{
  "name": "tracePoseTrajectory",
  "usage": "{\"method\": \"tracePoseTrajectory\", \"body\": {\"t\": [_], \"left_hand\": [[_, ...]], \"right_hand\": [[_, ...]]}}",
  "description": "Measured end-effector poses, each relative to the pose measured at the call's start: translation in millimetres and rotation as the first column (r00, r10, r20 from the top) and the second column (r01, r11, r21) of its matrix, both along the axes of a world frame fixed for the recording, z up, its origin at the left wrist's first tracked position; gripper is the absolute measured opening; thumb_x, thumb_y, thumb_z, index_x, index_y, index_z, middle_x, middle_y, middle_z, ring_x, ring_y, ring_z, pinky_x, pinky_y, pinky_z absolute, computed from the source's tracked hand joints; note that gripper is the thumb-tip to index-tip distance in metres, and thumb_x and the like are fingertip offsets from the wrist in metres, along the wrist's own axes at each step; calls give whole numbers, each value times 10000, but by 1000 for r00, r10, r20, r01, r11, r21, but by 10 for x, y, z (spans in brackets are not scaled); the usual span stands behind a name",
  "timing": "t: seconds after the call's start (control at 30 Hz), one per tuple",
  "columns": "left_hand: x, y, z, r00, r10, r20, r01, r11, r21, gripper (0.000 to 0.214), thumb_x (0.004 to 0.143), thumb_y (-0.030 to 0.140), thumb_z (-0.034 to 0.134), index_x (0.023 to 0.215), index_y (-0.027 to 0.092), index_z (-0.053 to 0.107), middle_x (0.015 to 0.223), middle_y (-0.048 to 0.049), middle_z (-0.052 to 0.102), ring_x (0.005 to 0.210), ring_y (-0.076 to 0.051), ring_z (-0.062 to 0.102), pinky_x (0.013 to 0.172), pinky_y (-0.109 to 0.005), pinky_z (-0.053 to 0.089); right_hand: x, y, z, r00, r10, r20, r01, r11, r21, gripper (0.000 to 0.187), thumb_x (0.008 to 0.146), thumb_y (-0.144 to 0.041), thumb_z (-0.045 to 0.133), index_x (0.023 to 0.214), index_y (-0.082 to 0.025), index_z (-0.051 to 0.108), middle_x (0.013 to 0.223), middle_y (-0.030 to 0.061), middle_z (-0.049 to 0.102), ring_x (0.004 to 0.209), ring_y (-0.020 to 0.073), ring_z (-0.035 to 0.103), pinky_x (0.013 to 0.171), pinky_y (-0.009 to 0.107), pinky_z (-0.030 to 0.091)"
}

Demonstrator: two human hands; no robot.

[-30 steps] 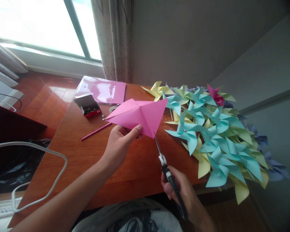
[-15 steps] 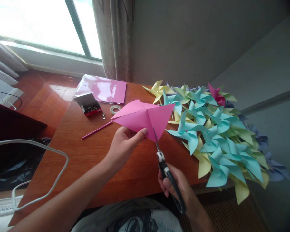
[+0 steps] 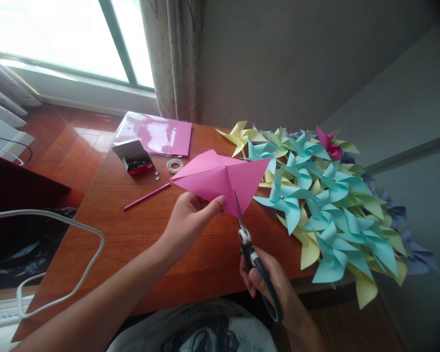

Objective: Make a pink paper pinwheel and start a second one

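Observation:
A creased sheet of pink paper (image 3: 212, 171) is raised over the wooden table. My left hand (image 3: 194, 215) pinches its near edge, thumb on top and fingers underneath. In my right hand (image 3: 266, 278) is a pair of black and white scissors (image 3: 246, 239), its handles in my fingers and its tips pointing away from me. One blade lies over the paper near its lower right corner, along a crease that runs to the middle; the other blade is largely hidden by the sheet.
Several finished paper pinwheels (image 3: 330, 205) cover the table's right side. A roll of tape (image 3: 175, 166), a pink pencil-like stick (image 3: 146, 197), a small open box of metal pieces (image 3: 137, 166) and a plastic pack of pink paper (image 3: 157, 134) lie beyond. A white cable (image 3: 95, 259) loops at left.
The paper and the scissors have shifted very slightly to the right together. Both hands keep the same grip.

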State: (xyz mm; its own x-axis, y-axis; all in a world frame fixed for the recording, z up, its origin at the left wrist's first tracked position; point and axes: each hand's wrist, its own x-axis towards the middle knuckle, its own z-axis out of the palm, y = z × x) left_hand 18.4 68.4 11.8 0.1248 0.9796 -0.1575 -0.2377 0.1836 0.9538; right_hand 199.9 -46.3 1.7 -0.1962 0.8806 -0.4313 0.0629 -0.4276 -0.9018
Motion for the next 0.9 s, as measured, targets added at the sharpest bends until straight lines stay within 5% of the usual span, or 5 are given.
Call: {"method": "tracePoseTrajectory", "body": {"t": [0.9], "left_hand": [[-2, 15, -7, 1000, -9, 23, 9, 1000, -6, 213, 755, 300, 803, 702, 135, 680, 629, -18, 690, 584, -131, 598, 565, -234, 451]], "right_hand": [[-5, -3, -3, 1000, -6, -7, 6, 1000, 5, 534, 827, -703, 609, 887, -177, 536, 666, -36, 451, 535, 96, 395, 486, 223, 341]]}}
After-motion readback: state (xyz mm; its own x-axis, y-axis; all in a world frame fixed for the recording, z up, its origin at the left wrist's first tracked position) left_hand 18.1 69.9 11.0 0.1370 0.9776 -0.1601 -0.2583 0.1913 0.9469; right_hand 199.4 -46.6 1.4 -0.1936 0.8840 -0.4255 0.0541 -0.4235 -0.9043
